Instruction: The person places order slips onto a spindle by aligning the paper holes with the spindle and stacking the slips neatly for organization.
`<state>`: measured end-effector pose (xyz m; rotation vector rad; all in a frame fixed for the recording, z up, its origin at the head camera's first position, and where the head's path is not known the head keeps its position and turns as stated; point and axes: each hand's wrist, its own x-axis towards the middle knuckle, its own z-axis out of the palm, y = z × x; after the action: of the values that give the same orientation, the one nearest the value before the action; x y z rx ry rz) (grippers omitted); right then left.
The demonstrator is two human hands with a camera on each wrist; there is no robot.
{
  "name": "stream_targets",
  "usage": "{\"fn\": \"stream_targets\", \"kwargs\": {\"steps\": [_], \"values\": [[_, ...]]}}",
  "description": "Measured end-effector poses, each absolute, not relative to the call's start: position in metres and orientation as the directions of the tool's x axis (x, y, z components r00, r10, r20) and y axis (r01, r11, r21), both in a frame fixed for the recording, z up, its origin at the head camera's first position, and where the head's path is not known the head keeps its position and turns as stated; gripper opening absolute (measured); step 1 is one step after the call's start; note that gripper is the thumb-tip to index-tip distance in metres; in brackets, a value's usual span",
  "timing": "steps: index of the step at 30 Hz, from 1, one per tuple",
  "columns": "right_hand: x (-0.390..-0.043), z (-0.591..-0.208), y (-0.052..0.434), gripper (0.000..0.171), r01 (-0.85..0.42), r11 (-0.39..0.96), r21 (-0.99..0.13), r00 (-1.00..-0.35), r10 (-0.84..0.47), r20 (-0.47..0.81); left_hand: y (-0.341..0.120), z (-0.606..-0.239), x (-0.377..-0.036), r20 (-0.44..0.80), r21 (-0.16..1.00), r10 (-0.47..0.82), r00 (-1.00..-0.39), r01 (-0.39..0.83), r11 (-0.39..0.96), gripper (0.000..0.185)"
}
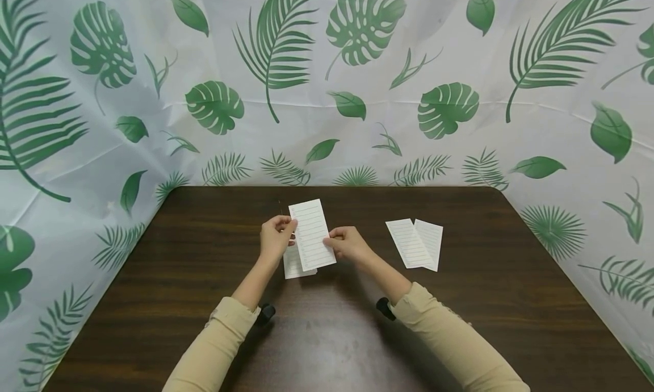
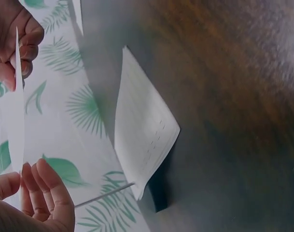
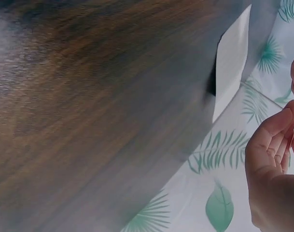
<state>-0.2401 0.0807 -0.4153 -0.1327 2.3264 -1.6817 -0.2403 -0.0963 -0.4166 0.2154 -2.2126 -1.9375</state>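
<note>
White paper card above the desk looks light and easily creased, best held by its edges: my left fingers pinch it at ten o'clock, my right fingers at four.

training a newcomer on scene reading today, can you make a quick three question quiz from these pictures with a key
1. Multiple choice: what holds up the lined white card?
A) the left hand and the right hand
B) the left hand only
C) the right hand only

2. True or false: on the right side of the table, the two cards overlap.

3. Fill in the missing word: the white backdrop is printed with green ____.

Key:
1. A
2. True
3. leaves
</note>
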Motion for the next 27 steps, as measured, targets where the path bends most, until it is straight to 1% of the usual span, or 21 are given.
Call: {"fn": "stream_targets", "kwargs": {"steps": [5, 11, 16, 23, 27], "values": [[-0.240, -0.410, 0.075, 0.018, 0.065, 0.327, -0.943, -0.962, -0.230, -0.146, -0.101, -0.411, -0.243, 0.072, 0.990, -0.245, -0.967, 0.040, 0.134, 0.017], [-0.243, -0.401, 0.067, 0.018, 0.067, 0.337, -0.939, -0.963, -0.224, -0.149, -0.108, -0.402, -0.248, 0.136, 0.979, -0.264, -0.955, 0.089, 0.184, 0.019], [-0.247, -0.393, 0.057, 0.018, 0.093, 0.363, -0.927, -0.961, -0.210, -0.179, -0.116, -0.395, -0.253, 0.189, 0.959, -0.287, -0.939, 0.113, 0.262, 0.020], [-0.252, -0.383, 0.046, 0.019, 0.066, 0.334, -0.940, -0.961, -0.231, -0.150, -0.123, -0.386, -0.261, 0.277, 0.910, -0.368, -0.888, 0.119, 0.397, 0.023], [-0.255, -0.381, 0.042, 0.019, 0.076, 0.331, -0.941, -0.961, -0.226, -0.157, -0.124, -0.386, -0.267, 0.288, 0.900, -0.395, -0.872, 0.106, 0.423, 0.022]]}}
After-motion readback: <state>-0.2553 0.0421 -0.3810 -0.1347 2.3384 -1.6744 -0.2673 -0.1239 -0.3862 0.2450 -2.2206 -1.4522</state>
